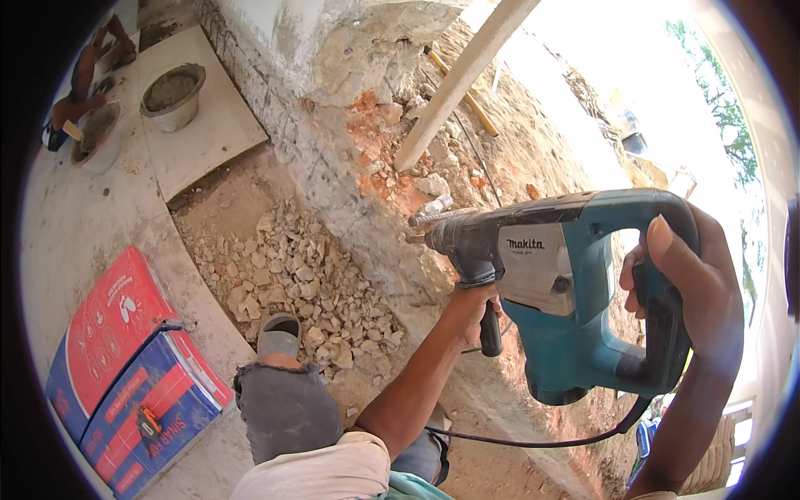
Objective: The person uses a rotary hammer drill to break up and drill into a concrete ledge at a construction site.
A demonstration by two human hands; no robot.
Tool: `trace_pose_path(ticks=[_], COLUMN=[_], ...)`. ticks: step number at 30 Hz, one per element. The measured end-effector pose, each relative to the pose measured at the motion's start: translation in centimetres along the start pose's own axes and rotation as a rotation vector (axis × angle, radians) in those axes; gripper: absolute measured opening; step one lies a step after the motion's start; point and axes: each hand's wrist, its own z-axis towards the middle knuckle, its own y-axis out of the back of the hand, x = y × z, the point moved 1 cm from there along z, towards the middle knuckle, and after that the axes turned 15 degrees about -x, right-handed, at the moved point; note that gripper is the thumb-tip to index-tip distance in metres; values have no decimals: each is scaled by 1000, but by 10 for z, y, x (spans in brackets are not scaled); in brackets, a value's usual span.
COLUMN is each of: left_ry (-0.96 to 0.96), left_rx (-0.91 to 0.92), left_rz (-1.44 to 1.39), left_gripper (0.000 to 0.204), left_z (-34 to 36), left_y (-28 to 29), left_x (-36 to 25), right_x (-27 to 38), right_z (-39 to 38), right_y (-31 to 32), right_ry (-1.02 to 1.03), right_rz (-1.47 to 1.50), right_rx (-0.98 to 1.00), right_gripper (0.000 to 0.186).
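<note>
A teal and black rotary hammer lies across my view, its nose toward the left and level with a broken concrete wall edge. My right hand is wrapped round its rear loop handle, the thumb over the back and the fingers inside the loop. My left hand grips the black side handle beneath the nose. A thin ribbed rod sticks out beside the chuck. The bit is short in view, and I cannot tell whether its tip touches the wall.
Rubble lies by my shoe. Printed sacks, a tape measure on them, sit lower left. Another person's arm is near mortar buckets. A pole leans across the wall; the power cord hangs below.
</note>
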Motion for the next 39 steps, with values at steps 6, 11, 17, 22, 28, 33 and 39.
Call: trace_pose_path(ticks=[6,11,17,22,28,33,39], left_ry=[-50,-28,-43,-31,-6,-46,-64], left_rx=[20,-9,-3,-51,-43,-29,-16], left_rz=[-16,22,103,139,181,185,217], left_gripper=[12,13,13,13,11,11,11], left_z=[3,-2,-7,-9,-12,-5,2], left_y=[0,-2,-7,-5,-6,-5,-7], left_x=[-11,-8,-8,-3,-3,-3,1], right_x=[3,-12,-20,-39,-53,-48,-53], right_z=[15,19,21,17,17,23,24], right_y=[-9,-2,12,14,21,18,21], right_ry=[11,-19,-19,-27,-76,-70,-60], right_rz=[-46,-89,-60,-41,16,35,46], right_rx=[3,-29,-43,-27,-37,-28,-44], right_gripper=[52,51,51,53,51,48,45])
